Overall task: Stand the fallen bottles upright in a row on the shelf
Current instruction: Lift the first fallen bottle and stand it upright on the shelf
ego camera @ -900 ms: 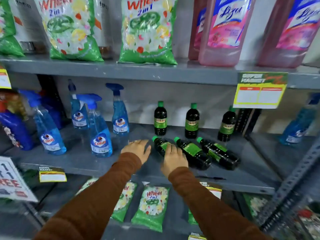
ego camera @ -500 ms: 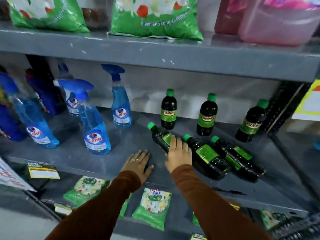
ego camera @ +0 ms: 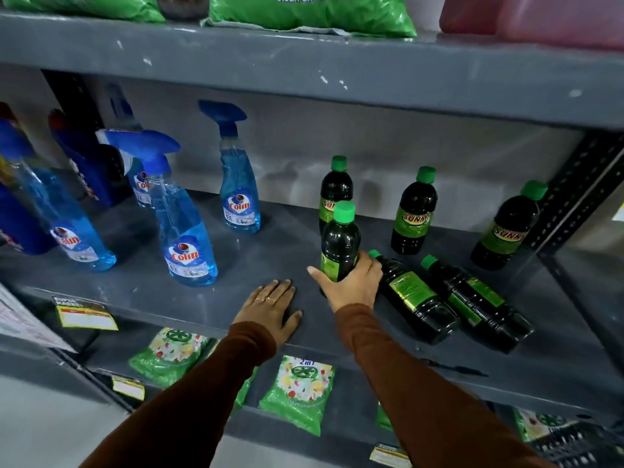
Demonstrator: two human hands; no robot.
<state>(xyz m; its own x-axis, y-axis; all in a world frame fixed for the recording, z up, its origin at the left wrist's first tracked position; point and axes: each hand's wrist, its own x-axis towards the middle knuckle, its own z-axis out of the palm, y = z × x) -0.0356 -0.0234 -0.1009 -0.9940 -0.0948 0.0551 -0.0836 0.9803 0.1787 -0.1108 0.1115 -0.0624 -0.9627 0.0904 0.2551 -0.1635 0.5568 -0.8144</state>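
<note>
My right hand [ego camera: 351,285] grips a dark bottle with a green cap [ego camera: 339,241] and holds it upright on the grey shelf [ego camera: 270,244]. Two more dark bottles lie on their sides just right of it, one [ego camera: 413,295] touching my hand's edge, the other [ego camera: 476,302] beside it. Three of the same bottles stand at the back: one [ego camera: 336,184] behind the held bottle, one [ego camera: 413,211] in the middle, one [ego camera: 506,231] at the right. My left hand [ego camera: 270,307] rests flat on the shelf, fingers apart, holding nothing.
Blue spray bottles [ego camera: 187,231] stand on the left half of the shelf, one [ego camera: 238,184] near the back. The upper shelf's edge [ego camera: 304,69] hangs overhead. A black slotted upright [ego camera: 574,197] bounds the right. Green packets [ego camera: 297,393] lie on the shelf below.
My right hand has closed on the leftmost fallen bottle and turned it from lying to upright. My left hand has stayed flat on the shelf. The camera has moved closer and lower.
</note>
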